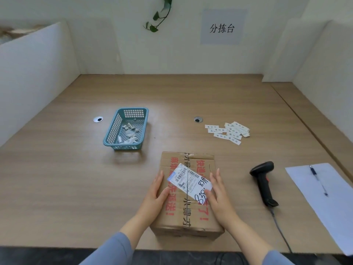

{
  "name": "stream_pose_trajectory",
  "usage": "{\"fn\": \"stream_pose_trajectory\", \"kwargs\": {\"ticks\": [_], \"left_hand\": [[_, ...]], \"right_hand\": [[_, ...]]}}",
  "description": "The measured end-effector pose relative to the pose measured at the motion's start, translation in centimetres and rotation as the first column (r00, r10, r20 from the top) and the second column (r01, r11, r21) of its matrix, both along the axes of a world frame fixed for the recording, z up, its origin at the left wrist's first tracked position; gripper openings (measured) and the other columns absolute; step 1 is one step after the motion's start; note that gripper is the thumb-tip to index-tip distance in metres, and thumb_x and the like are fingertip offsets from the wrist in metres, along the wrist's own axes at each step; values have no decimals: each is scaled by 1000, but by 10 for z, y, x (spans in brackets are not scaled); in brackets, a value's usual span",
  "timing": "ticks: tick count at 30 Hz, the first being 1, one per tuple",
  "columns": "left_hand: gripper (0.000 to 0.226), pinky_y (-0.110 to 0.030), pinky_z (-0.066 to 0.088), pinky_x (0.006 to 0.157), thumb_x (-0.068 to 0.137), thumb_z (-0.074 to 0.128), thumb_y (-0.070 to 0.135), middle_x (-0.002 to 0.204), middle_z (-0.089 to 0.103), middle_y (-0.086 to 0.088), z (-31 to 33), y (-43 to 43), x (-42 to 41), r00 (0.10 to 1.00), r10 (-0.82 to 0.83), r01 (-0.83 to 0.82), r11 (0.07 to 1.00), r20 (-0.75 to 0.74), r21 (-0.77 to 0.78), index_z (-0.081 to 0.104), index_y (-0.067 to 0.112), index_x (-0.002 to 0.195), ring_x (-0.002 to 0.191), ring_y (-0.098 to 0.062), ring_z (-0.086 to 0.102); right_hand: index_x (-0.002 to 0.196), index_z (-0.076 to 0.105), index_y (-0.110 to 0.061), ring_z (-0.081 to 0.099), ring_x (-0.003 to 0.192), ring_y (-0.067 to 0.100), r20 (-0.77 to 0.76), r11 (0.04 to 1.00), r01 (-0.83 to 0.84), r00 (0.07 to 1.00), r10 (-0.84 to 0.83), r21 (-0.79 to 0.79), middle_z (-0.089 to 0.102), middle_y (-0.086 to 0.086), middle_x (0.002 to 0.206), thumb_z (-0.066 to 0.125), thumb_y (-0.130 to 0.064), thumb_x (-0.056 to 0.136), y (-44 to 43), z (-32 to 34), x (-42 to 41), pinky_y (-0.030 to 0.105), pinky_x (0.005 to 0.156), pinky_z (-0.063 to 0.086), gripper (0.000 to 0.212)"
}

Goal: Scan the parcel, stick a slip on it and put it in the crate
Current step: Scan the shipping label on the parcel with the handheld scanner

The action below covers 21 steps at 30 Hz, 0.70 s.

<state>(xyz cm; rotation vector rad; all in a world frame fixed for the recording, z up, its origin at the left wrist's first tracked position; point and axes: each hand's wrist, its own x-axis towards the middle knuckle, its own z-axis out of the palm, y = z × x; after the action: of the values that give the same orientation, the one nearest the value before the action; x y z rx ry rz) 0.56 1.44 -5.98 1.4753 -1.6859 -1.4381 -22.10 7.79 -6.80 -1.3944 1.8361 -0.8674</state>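
Holding the box (188, 197) from both sides: left hand (155, 196) lay flat against its left edge, right hand (219, 194) against its right edge. Fingers were extended, not curled; both thumbs rested on the top face. So palms pressed the sides, with no closed grasp. Cannot tell whether the box was lifted or simply sat on the desk (76, 178); its base looked in contact with the surface.

Box was at the near edge, centre, sealed with printed tape running front to back, red print either side of it. Shipping label (189, 178) was stuck askew on top, barcodes visible, black handwritten digits on its right end. Right thumb touched the label's near right corner.

Scanner (264, 183) lay on its side to the right of the box, apart from it, head pointing away, cable trailing off the near edge. Slips (228, 131) were in a loose pile further back on the right, well apart from the box. Basket (127, 129), teal plastic mesh, sat back left of the box, with white paper scraps in it.

Paper sheet (324, 203) was at far right with a pen (318, 179) on it. Two cable grommets were set in the desk, one on each side of the basket. Sign (222, 26) on the back wall had Chinese text.
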Motion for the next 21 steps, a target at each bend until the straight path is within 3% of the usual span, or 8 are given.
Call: {"fn": "stream_pose_trajectory", "kwargs": {"ticks": [4, 9, 11, 15, 21], "left_hand": [[74, -41, 25, 122, 93, 62, 30, 161, 21, 11, 5, 2, 0, 1000, -12, 12, 1000, -19, 19, 15, 44, 148, 148, -9, 25], [79, -39, 28, 121, 90, 67, 31, 160, 26, 9, 7, 7, 0, 999, 12, -11, 1000, -37, 26, 17, 42, 151, 145, -10, 30], [80, -40, 30, 121, 85, 70, 40, 160, 26, 10, 6, 10, 2, 999, 6, -5, 1000, -45, 16, 17, 51, 145, 144, -10, 32], [92, -41, 33, 119, 57, 69, 78, 159, 29, 13, 2, 16, 6, 998, -2, 1, 1000, -57, -21, 18, 66, 132, 143, -7, 34], [87, -41, 29, 121, 66, 69, 61, 158, 29, 16, 2, 29, 8, 997, 11, -18, 996, -77, -84, 20, 62, 138, 146, -4, 29]], "right_hand": [[152, 20, -31, -1, 145, -3, 207, 998, 65, 976, -69, 28, 1, -12, 161, 49, -26, 99, 3, 1, 1, 22, 116, 5, 60], [148, 24, -38, 5, 147, -1, 323, 995, 92, 941, -99, 36, 15, -14, 160, 59, -26, 94, 7, 2, 3, 25, 119, 8, 66], [145, 25, -42, 9, 147, -2, 343, 995, 95, 934, -97, 23, 18, -18, 157, 61, -25, 92, 10, 3, 5, 26, 119, 10, 67], [142, 25, -46, 13, 145, -3, 348, 994, 110, 932, -106, 9, 21, -19, 156, 63, -24, 91, 20, 3, 8, 25, 118, 13, 68], [137, 26, -55, 11, 146, -3, 322, 990, 136, 939, -121, -27, 22, -18, 156, 64, -24, 91, 33, 7, 15, 25, 118, 12, 68]]}}
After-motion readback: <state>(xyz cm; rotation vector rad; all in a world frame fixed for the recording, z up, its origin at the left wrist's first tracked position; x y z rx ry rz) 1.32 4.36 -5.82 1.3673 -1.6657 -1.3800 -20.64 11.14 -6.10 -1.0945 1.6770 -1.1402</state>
